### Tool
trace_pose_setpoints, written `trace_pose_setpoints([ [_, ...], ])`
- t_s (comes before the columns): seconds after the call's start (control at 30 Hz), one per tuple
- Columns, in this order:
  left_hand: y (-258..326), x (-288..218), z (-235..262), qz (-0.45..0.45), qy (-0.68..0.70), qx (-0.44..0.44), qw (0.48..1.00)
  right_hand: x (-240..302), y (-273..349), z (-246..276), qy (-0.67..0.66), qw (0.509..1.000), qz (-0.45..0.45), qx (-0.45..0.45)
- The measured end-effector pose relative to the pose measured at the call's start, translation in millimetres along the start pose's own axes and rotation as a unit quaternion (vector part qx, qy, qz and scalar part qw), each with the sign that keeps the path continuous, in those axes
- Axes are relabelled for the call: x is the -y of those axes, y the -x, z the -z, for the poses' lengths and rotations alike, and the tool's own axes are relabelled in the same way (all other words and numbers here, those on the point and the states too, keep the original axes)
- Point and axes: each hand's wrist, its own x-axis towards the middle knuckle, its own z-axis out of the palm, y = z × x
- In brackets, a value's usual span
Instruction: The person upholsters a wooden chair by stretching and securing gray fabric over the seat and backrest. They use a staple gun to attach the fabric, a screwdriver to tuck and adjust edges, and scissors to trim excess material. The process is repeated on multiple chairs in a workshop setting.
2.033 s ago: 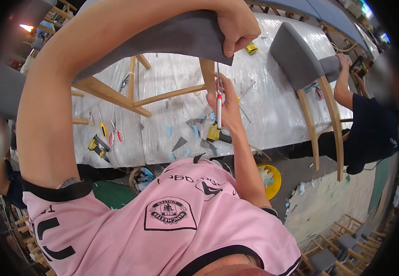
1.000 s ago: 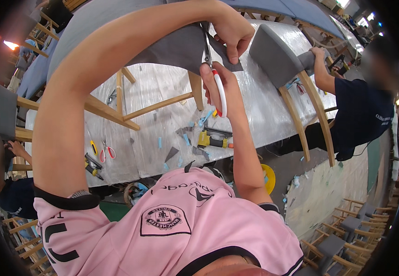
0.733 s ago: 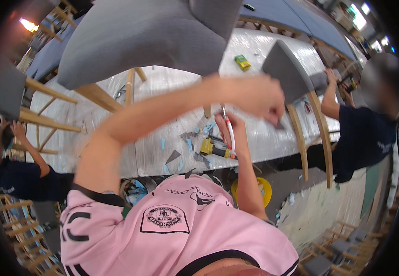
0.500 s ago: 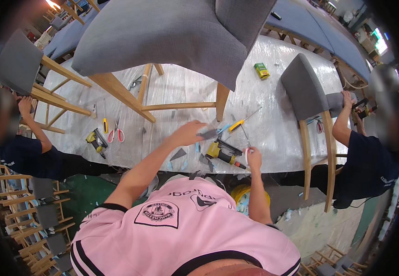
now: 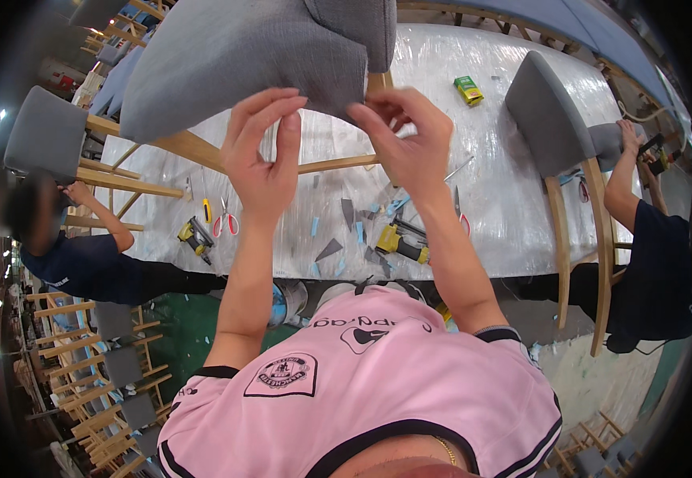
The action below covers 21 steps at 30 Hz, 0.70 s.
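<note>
- At far left we see a co-worker in a dark shirt [image 5: 83, 267], one hand close to the underside of a tipped grey chair [image 5: 43, 137] whose wooden legs point right.
- Below them, we find rows of stacked chairs [image 5: 115, 368] on the floor.
- On the film-covered table [image 5: 505, 191] we next make out a yellow-and-black stapler-like tool [image 5: 194, 239], a yellow-handled tool [image 5: 206, 209] and red-and-white-handled scissors [image 5: 225, 223], all near one another.
- Then comes the left hand [image 5: 262, 147], thumb and fingers curved with a narrow gap, tips at the near edge of the seat; we cannot tell whether they grip the cloth.
- Above it and reaching right, we have the central chair [image 5: 238, 72], grey-upholstered, seat upward on wooden legs over the table.
- Below the seat, we notice grey scraps [image 5: 329, 249] and blue scraps [image 5: 359, 231], with another stapler-like tool [image 5: 402, 245] beside them.
- At the seat's near right corner is the right hand [image 5: 416, 143], fingers bent, thumb against the cloth; we cannot tell whether it is pinched.
- Farther right, we spot a green-and-yellow box [image 5: 468, 90].
- At far right we see another tipped grey chair [image 5: 549, 119] and a second co-worker [image 5: 653, 271], one hand on its seat.
</note>
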Motion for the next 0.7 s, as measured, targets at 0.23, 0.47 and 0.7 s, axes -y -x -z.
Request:
trace_pose_setpoints([
  [0.23, -14.1, -10.5, -0.5, -0.052, -0.089, 0.079, 0.992, 10.8, -13.2, -9.3, -0.055, 0.996, 0.032, 0.060],
  [0.47, -40.7, 0.3, -12.8, -0.104, -0.185, 0.110, 0.971, -13.1, -31.8, -14.6, 0.028, 0.989, 0.147, -0.019],
  [0.7, -59.3, 13.1, -5.8, -0.152, -0.094, 0.109, 0.978, -17.6, -34.4, -9.0, 0.123, 0.971, 0.157, 0.132],
])
